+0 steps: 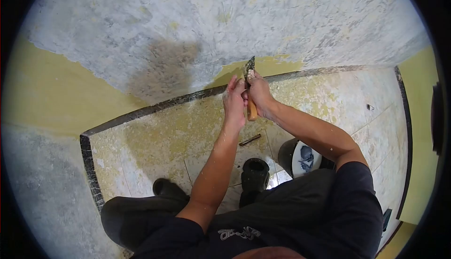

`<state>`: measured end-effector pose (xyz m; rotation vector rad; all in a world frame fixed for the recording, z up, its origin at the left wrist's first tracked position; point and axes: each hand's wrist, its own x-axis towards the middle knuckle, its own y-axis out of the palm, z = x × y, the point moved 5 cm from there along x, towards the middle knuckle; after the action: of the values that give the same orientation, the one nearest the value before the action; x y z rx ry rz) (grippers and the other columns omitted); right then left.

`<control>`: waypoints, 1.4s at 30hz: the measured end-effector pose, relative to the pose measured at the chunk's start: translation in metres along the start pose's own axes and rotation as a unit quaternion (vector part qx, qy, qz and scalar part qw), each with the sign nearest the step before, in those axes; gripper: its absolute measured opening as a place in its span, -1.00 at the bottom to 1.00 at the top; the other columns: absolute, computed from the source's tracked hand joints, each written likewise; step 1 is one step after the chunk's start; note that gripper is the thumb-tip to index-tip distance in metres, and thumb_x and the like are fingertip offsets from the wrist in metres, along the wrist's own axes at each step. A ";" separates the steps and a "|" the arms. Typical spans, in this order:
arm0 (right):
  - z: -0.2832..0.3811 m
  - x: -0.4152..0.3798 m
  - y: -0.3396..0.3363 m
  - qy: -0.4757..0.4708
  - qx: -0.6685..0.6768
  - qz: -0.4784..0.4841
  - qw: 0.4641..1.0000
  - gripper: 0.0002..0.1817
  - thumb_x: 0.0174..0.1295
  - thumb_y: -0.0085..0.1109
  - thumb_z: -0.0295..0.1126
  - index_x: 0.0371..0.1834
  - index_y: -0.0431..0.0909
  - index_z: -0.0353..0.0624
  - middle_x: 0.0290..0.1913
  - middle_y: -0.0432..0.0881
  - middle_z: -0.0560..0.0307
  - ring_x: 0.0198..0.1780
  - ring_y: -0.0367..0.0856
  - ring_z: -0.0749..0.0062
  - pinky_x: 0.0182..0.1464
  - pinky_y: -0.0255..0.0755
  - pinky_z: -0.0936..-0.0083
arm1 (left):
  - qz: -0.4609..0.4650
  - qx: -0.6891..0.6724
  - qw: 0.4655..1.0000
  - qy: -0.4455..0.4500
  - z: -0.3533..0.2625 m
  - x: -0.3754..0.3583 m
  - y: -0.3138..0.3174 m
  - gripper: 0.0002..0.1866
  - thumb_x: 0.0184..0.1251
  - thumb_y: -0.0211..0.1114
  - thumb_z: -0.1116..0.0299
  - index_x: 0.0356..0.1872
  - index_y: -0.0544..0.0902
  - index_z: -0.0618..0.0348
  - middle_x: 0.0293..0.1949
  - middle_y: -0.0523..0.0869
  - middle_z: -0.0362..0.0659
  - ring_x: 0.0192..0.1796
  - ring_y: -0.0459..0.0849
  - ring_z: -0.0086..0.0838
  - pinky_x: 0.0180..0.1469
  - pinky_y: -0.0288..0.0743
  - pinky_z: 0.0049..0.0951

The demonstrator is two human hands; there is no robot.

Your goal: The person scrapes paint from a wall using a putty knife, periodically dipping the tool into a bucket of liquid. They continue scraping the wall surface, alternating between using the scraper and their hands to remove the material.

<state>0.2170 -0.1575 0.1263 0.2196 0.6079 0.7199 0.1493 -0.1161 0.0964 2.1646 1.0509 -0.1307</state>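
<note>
My right hand [261, 93] is closed around a scraper [252, 110] with an orange wooden handle and a dark, paint-flecked blade pointing up toward the wall. The lower part of the handle sticks out below the fist. My left hand [235, 100] is right beside the scraper, its fingers partly spread, with fingertips close to the tool. Behind the blade is the foot of the wall [277, 64], where a yellow paint strip borders a scraped grey-white area. Pale flakes dot both forearms.
Yellow and white paint flakes cover the tiled floor [155, 137]. A dark bucket [284, 157] holding whitish liquid and a dark cloth stands by my right leg. A thin brown stick-like object [250, 140] lies below my hands. Dark skirting [188, 97] runs along the wall.
</note>
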 end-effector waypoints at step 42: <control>0.045 0.025 0.014 -0.242 -0.877 -0.091 0.404 -0.70 0.20 0.01 -0.11 -0.32 0.38 -0.15 -0.62 0.58 -0.11 -0.54 0.62 -0.03 -0.52 0.47 0.16 | 0.140 -0.479 0.835 -0.233 0.066 0.070 0.035 -0.73 0.42 0.00 0.08 -0.24 0.53 0.01 -0.31 0.62 -0.33 -0.25 0.60 -0.53 -0.13 0.52 -0.35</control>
<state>0.2504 -0.1293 0.1574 -1.6005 -0.9222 0.6870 0.2340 -0.1279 0.0405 1.2295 0.3502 0.0170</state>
